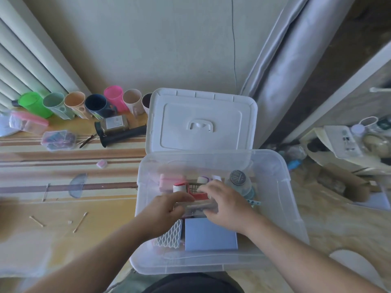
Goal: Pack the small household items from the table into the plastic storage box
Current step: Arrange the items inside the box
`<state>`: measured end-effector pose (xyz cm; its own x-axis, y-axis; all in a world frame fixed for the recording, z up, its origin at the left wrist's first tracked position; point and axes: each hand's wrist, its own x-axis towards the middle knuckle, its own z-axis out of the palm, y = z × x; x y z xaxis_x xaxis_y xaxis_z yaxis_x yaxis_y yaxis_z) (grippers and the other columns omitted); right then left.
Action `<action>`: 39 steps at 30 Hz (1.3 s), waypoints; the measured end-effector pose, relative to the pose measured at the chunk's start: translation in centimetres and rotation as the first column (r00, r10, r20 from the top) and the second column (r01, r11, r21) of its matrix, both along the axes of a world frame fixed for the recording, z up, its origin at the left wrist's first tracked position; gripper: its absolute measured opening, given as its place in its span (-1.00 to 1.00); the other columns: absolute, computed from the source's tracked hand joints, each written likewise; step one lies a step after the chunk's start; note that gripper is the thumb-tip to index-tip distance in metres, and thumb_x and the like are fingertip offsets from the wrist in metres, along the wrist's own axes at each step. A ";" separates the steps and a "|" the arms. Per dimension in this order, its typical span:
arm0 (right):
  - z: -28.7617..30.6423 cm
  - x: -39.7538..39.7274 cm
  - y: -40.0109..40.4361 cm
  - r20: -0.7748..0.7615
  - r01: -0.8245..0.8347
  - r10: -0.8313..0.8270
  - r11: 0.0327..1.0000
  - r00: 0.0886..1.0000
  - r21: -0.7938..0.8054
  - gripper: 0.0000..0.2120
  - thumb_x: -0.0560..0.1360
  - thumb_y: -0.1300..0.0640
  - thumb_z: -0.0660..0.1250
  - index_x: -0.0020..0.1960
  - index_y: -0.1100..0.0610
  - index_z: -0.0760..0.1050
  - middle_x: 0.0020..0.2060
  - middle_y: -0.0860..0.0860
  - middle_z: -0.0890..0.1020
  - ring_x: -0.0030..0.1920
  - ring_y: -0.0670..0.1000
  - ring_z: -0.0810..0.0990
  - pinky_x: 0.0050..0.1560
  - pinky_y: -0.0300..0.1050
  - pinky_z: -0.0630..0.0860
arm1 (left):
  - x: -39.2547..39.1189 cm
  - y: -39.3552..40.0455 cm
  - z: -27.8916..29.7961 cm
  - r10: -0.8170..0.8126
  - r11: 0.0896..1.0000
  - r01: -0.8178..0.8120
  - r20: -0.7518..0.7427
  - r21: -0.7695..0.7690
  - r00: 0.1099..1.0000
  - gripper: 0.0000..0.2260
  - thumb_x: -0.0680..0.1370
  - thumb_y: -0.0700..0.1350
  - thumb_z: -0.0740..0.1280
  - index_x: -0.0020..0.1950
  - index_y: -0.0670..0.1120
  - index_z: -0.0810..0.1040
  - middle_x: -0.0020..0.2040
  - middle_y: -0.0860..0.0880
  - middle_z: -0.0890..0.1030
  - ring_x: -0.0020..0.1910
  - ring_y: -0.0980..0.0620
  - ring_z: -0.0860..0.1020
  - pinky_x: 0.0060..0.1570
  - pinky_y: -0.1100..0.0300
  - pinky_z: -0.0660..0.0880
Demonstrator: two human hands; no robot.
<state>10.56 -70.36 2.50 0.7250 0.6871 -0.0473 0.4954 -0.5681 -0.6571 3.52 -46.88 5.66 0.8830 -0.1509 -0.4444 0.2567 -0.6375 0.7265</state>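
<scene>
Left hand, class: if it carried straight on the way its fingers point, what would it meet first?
The left hand points right, across the clear packet it grips, so it would probably meet the right hand on the other end first; depth is uncertain.

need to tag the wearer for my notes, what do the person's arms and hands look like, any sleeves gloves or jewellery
Both forearms are bare right up to the frame edge: no sleeves show. The left hand and right hand wear no gloves, and no watch, bracelet or ring can be seen, though motion blur softens the fingers. A dark garment shows at the bottom edge between the arms.
</scene>
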 end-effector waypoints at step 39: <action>-3.4 1.5 14.5 -0.001 -0.432 0.503 0.740 0.864 -0.515 -0.43 0.53 0.31 0.22 0.31 -0.29 0.51 0.27 -0.11 0.51 0.36 0.18 0.27 0.21 0.21 0.34 | -8.6 2.0 -2.6 -0.429 0.739 0.095 0.357 0.667 0.829 -0.82 0.40 -0.05 0.38 -0.04 0.14 0.67 -0.04 0.11 0.65 0.06 -0.05 0.57 0.30 0.03 0.36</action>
